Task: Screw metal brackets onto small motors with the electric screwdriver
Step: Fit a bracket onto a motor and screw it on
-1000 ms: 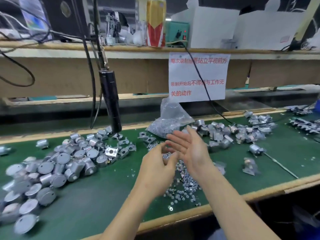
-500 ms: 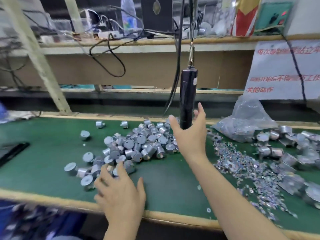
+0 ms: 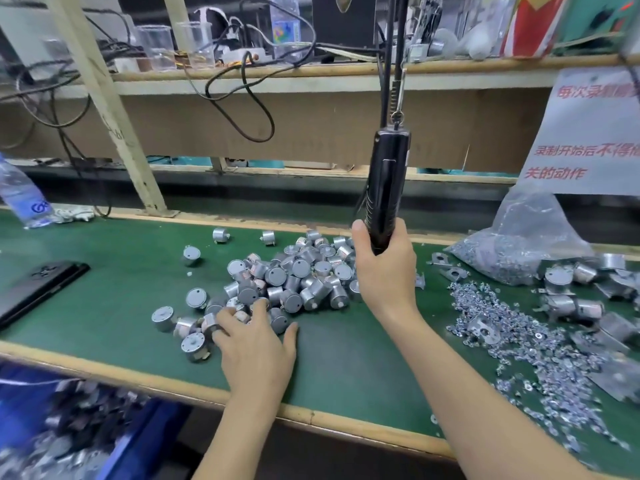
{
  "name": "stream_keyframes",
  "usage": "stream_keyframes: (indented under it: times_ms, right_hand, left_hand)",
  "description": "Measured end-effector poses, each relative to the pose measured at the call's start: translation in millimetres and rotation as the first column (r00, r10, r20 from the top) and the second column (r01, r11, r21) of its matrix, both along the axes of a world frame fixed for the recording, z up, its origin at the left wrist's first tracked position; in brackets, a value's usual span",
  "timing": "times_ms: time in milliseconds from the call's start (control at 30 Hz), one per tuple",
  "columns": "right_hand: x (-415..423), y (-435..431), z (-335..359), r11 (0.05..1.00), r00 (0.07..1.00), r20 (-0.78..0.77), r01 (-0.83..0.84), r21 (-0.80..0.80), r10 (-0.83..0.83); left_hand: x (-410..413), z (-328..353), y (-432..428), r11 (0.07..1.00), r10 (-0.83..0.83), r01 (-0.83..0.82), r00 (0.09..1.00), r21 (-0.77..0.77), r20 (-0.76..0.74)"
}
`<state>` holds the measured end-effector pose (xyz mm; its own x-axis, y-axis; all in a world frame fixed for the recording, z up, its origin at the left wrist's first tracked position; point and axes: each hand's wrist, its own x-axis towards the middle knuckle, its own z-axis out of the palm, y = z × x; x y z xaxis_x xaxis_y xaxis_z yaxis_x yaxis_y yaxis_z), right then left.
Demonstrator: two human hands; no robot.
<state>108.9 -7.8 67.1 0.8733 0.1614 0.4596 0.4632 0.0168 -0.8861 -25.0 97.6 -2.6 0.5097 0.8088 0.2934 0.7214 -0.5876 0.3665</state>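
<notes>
While the right hand (image 3: 386,268) grips the hanging screwdriver (image 3: 385,188), the left hand (image 3: 256,341) rests spread-fingered on the motors (image 3: 294,275)

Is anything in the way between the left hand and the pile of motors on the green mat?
Nothing visible does. The left hand is at the near edge of the motor pile, fingertips among the motors. The right hand grips the hanging electric screwdriver at the pile's right, clear of that path.
</notes>
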Motion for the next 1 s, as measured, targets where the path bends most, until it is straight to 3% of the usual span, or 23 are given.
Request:
stream_keyframes:
  times_ms: [133,333,533,700,833,1000]
  right_hand:
    - [5,-8,-4,0.999,1.000,0.023,0.010,-0.036,-0.009]
    - [23,-31,-3,0.998,0.999,0.022,-0.025,-0.066,0.026]
    - [48,-45,9,0.988,0.994,-0.041,-0.094,0.119,0.100]
    - [71,-57,13,0.964,0.969,-0.083,-0.219,0.152,0.234]
    - [86,-71,15,0.942,0.937,-0.142,-0.298,0.153,0.319]
    - [105,-89,3,0.928,0.912,-0.201,-0.322,0.189,0.357]
  left_hand:
    - [16,-2,1,0.999,-0.028,0.030,0.998,0.040,-0.057]
    - [25,-7,-2,0.993,0.101,-0.101,0.995,0.064,-0.008]
    - [34,-10,-21,0.999,-0.053,0.053,0.998,0.006,-0.031]
    - [38,-10,-32,0.969,-0.245,0.244,0.969,0.045,0.037]
    - [50,-10,-53,0.892,-0.448,0.441,0.892,0.095,0.062]
    - [91,-1,-84,0.756,-0.620,0.606,0.784,0.247,-0.027]
